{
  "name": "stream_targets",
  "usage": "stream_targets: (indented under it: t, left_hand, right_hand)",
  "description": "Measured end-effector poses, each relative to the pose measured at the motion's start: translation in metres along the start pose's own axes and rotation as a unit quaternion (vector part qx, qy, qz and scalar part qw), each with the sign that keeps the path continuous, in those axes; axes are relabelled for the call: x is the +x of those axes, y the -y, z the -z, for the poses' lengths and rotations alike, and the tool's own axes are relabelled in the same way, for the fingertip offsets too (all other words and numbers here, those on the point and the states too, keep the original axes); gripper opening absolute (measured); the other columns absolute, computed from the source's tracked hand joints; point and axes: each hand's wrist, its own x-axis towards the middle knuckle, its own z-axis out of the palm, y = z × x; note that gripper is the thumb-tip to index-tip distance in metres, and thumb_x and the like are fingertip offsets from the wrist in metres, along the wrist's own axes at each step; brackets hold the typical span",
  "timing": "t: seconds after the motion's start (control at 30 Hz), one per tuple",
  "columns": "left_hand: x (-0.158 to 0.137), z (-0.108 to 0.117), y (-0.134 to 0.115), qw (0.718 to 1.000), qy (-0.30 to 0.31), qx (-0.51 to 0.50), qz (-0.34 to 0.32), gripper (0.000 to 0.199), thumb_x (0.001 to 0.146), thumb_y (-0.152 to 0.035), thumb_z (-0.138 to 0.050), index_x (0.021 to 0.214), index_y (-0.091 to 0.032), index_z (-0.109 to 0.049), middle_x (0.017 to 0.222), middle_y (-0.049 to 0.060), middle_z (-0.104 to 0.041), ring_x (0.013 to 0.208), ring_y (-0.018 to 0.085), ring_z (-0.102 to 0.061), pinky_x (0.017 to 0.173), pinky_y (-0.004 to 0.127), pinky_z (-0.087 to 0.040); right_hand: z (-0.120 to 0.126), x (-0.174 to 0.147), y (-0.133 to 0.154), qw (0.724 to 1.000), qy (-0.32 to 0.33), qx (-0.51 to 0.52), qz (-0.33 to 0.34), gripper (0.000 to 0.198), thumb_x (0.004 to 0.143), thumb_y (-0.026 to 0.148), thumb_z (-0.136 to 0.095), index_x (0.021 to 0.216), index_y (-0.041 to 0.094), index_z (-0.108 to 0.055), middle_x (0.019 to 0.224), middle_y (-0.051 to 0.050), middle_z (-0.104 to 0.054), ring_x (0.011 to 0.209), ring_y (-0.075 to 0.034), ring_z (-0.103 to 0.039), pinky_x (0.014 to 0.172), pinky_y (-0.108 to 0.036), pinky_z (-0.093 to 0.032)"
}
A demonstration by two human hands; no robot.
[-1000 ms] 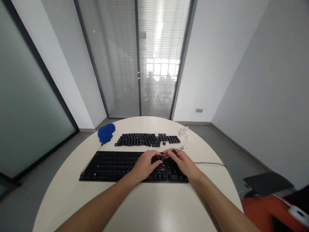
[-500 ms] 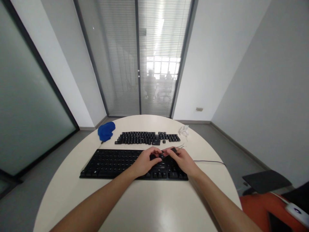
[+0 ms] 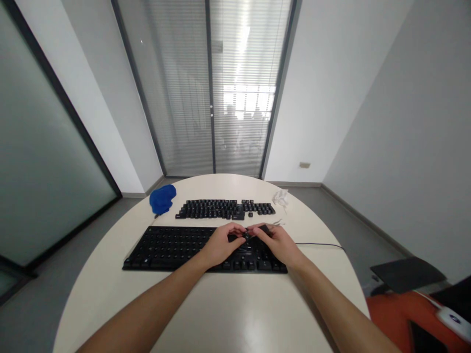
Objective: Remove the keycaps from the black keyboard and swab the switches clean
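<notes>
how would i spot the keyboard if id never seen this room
Start at the pale, round-edged table. Below the left hand and right hand lies the black keyboard. It's one long piece, unlike the separate loose keycaps behind it.

The pale counter (image 3: 221,314) has a rounded edge. A black keyboard (image 3: 172,247) lies lengthwise across its middle, a dark cable (image 3: 320,244) running off to the right. On the far side, black keycaps (image 3: 209,209) sit in rows, between a blue cloth (image 3: 162,199) at left and crumpled white material (image 3: 280,197) at right, with thin pieces (image 3: 278,222) lying nearer.
</notes>
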Motion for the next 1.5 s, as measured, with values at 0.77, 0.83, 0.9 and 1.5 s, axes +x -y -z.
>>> stream_targets:
  t: [0.77,0.83,0.9,1.5]
  left_hand:
    - [-0.001,0.0,0.0,0.999,0.022,0.007,-0.041,0.023,0.082,-0.012,-0.065,0.104,-0.016,-0.065,0.1,0.005,-0.069,0.091,0.018,-0.062,0.088,0.032,-0.048]
    - [-0.002,0.001,-0.002,0.999,0.023,0.011,-0.038,0.023,0.08,-0.012,-0.067,0.102,-0.016,-0.067,0.098,0.004,-0.069,0.089,0.018,-0.061,0.087,0.032,-0.048]
    - [-0.002,0.001,-0.004,0.999,0.021,0.012,-0.033,0.022,0.079,-0.012,-0.068,0.101,-0.016,-0.067,0.096,0.004,-0.069,0.088,0.018,-0.061,0.086,0.031,-0.048]
    - [-0.01,-0.003,-0.001,0.961,-0.009,0.242,-0.137,0.018,0.091,-0.02,-0.063,0.107,-0.025,-0.069,0.109,0.002,-0.073,0.101,0.021,-0.065,0.095,0.036,-0.048]
  right_hand:
    - [0.001,0.0,0.002,0.999,-0.022,-0.019,-0.015,0.034,0.09,0.048,-0.061,0.1,0.022,-0.079,0.104,-0.006,-0.077,0.097,-0.027,-0.07,0.09,-0.037,-0.05]
    - [-0.001,0.0,0.001,0.999,-0.026,-0.016,-0.018,0.035,0.09,0.049,-0.06,0.096,0.021,-0.079,0.099,-0.006,-0.078,0.092,-0.027,-0.071,0.086,-0.036,-0.051]
    - [-0.002,0.0,0.0,0.999,-0.027,-0.014,-0.02,0.035,0.09,0.05,-0.06,0.094,0.02,-0.079,0.095,-0.006,-0.078,0.087,-0.026,-0.071,0.082,-0.035,-0.051]
    - [-0.004,0.001,-0.006,0.998,-0.038,0.008,-0.053,0.043,0.091,0.056,-0.056,0.08,0.017,-0.071,0.081,-0.006,-0.076,0.079,-0.022,-0.07,0.08,-0.033,-0.051]
